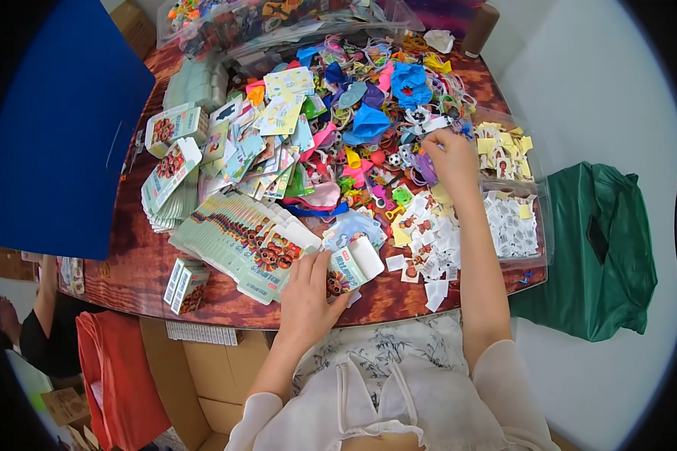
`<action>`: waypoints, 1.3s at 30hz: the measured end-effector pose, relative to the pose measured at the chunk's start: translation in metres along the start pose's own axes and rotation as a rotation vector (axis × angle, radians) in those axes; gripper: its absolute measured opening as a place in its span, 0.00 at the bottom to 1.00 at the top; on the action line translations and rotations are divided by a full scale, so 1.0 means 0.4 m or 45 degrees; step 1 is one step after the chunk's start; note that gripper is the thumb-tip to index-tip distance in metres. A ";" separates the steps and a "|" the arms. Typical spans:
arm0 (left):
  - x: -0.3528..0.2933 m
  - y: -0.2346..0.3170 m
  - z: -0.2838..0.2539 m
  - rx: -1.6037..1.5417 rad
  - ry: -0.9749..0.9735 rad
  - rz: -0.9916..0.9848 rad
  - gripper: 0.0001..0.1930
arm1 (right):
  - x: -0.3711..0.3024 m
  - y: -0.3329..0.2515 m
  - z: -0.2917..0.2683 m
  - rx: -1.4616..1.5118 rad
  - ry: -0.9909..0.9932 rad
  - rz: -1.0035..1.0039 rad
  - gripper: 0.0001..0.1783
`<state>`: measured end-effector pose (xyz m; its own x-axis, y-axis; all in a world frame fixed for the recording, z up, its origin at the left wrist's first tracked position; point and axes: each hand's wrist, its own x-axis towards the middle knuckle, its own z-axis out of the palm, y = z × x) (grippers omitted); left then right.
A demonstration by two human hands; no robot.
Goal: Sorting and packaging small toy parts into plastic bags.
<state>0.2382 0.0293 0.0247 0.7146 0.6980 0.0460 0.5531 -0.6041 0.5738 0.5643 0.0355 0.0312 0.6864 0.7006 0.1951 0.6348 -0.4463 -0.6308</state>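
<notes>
- Nearest the viewer, the left hand (305,301) rests at the table's front edge, thumb and fingers closed around a small printed packet (351,267) with a white flap; the packet juts out to the right of the fingertips, its cartoon-printed face turned up.
- Just left of and touching those knuckles lies a fanned row of matching printed packets (233,237), overlapping like shingles and running away toward the upper left.
- To the right of the held packet, between the two hands, loose white and yellow paper slips (429,255) scatter over the brown wooden table (135,270).
- Farther out, the right hand (451,154) reaches with the arm extended into a heap of bright small toys and balloons (368,128); its fingertips pinch a small white piece (432,125) at the pile's right edge, though what that piece is cannot be made out.
- Just right of that hand sits a clear plastic tray (538,218) holding more white and yellow cut-outs.
- Beyond the fingers, at the table's far side, clear plastic bins (278,22) of mixed trinkets stand.
- Well to the right of the table, a green bag (609,248) slumps on the floor.
</notes>
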 end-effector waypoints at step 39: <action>0.024 0.010 0.014 0.020 0.086 -0.043 0.37 | -0.194 -0.043 0.093 0.159 -0.335 -0.251 0.08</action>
<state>0.2496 0.0315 0.0228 0.6650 0.7422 0.0826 0.5834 -0.5854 0.5629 0.4871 0.0096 -0.0010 0.4296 0.8933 0.1321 0.6863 -0.2279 -0.6907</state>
